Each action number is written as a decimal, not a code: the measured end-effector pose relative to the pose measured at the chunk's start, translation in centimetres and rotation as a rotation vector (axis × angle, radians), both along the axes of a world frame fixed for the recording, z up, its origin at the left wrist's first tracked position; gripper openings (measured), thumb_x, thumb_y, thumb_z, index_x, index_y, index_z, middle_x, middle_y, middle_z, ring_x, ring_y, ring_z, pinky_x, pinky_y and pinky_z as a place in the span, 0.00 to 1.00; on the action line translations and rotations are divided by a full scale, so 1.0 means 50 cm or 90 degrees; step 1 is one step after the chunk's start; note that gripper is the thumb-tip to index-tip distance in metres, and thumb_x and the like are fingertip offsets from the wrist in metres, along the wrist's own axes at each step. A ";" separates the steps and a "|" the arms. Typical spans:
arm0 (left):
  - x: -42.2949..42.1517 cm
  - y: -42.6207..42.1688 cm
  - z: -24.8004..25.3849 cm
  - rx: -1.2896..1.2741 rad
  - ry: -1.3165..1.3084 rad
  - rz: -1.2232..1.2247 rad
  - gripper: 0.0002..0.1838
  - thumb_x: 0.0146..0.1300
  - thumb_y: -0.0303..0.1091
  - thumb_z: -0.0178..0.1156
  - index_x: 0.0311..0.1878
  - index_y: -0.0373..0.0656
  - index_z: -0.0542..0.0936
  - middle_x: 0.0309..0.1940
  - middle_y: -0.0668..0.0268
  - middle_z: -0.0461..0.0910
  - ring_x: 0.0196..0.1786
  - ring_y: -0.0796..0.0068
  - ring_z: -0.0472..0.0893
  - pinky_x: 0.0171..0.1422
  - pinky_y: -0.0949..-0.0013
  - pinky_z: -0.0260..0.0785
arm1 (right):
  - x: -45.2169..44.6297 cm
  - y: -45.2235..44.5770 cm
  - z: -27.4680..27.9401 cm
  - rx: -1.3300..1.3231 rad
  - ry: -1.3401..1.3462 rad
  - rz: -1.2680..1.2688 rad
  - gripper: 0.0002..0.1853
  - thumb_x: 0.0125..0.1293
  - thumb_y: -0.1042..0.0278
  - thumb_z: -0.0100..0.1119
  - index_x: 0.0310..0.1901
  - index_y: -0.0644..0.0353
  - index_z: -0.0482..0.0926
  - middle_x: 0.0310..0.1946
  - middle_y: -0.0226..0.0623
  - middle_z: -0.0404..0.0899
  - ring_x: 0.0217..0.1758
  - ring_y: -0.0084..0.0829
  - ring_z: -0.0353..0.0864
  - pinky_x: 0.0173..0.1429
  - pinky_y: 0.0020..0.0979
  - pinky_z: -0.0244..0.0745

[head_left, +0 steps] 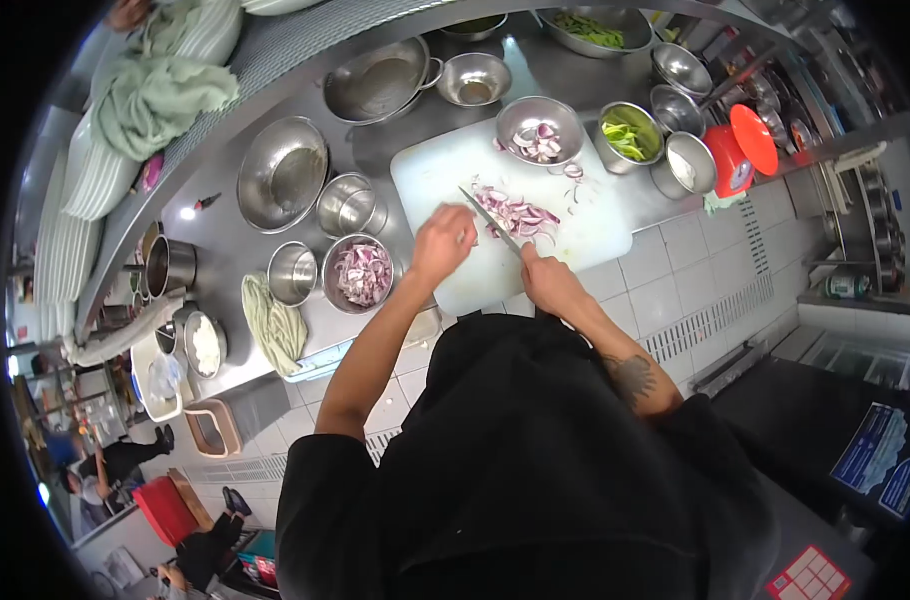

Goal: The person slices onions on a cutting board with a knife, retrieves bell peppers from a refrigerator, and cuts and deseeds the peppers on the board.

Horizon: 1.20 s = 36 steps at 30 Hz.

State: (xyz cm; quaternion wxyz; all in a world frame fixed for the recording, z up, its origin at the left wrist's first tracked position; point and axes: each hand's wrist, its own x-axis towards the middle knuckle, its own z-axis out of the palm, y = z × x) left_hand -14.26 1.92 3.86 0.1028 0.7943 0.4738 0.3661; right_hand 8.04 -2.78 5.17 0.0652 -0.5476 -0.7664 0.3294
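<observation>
My right hand [553, 284] is wrapped round the handle of a kitchen knife [495, 222], its blade pointing up and left across the white cutting board [575, 240]. Sliced red onion [520, 212] lies in a loose pile along the far side of the blade. At the board's left part, my left hand [445, 240] is curled closed; whether anything is inside its fingers is hidden. Just beyond the pile, a steel bowl [540, 110] of red onion pieces sits on the board's far edge. Left of the board, another steel bowl [359, 272] is filled with sliced red onion.
Steel basins [283, 175] and pots [294, 272] stand on the counter's left side. A pot of cut green vegetable [630, 138] and a red scale [730, 165] are at right. A green cloth [273, 325] lies near the front edge. Other people [210, 550] are in the lower left background.
</observation>
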 end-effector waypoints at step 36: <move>0.017 -0.095 -0.092 -0.021 0.082 0.032 0.16 0.52 0.22 0.58 0.46 0.37 0.81 0.43 0.59 0.78 0.51 0.57 0.77 0.58 0.61 0.74 | 0.015 -0.017 0.057 -0.013 -0.142 0.134 0.10 0.70 0.70 0.48 0.47 0.66 0.65 0.28 0.64 0.80 0.33 0.65 0.82 0.39 0.60 0.76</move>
